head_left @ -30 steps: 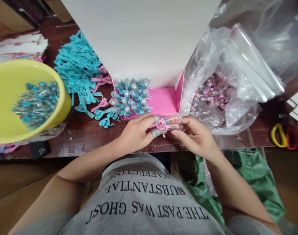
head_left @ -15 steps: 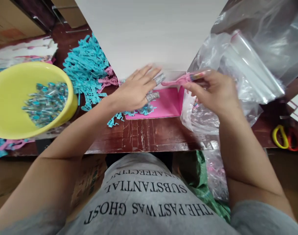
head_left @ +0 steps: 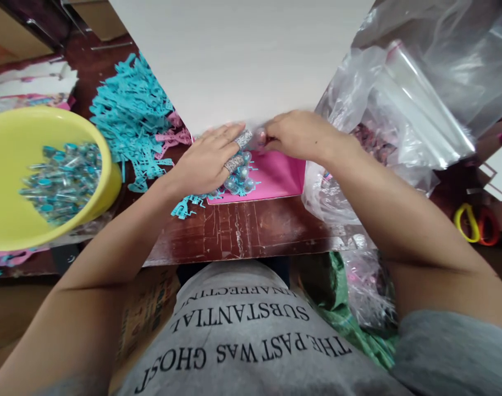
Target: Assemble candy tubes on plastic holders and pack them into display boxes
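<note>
My left hand point(head_left: 211, 159) lies flat with its fingers stretched out over the left part of a pink box point(head_left: 277, 179). Wrappings, maybe tape, circle two of its fingers. Beneath and beside it are light-blue plastic toys with clear round balls point(head_left: 241, 179), partly hidden by the palm. My right hand point(head_left: 294, 135) is closed at the box's far side, fingertips pinching a pink plastic toy with a clear ball end point(head_left: 260, 136); most of the toy is hidden. The box's large white lid point(head_left: 242, 60) stands up behind both hands.
On the left stands a yellow basin point(head_left: 3, 181) with clear blue-capped pieces, beside a heap of blue plastic parts point(head_left: 131, 110). Clear plastic bags point(head_left: 424, 104) lie to the right, with yellow-and-red-handled scissors point(head_left: 467, 223) near the table edge.
My right hand has moved left and into the box with the pink toy, turning palm down. My left hand has shifted slightly left, leaving more of the clear balls in view.
</note>
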Tool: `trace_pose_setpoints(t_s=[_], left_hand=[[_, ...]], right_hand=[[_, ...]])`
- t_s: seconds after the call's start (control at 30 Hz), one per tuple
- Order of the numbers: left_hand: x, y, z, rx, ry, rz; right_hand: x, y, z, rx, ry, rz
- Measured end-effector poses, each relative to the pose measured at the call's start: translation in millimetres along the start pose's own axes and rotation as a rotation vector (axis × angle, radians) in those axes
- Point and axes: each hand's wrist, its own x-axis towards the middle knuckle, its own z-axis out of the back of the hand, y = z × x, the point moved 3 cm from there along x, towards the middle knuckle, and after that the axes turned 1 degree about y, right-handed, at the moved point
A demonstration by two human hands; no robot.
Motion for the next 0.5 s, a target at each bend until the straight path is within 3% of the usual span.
trace_pose_setpoints(t_s=[0.07,0.2,0.4,0.47,0.5], left_hand=[[0,1,-0.8,-0.038,-0.027,0.014],[1,3,-4.1,-0.083,-0.029,0.022],[-2,-6,3.6,-0.087,-0.072,0.018],[-11,-4,15.3,-0.052,-0.153,0.019],[-18,2,23.7,-0.031,-0.270,0.033]], right_hand=[[2,10,4,-0.135,0.060,0.029],[-5,29,15,-0.253,-0.017,-0.023],[-15,39,-1,-0.221,-0.014,-0.057],[-22,41,-3,-0.153,-0.062,-0.046],[-28,41,-3,-0.118,-0.099,-0.053]])
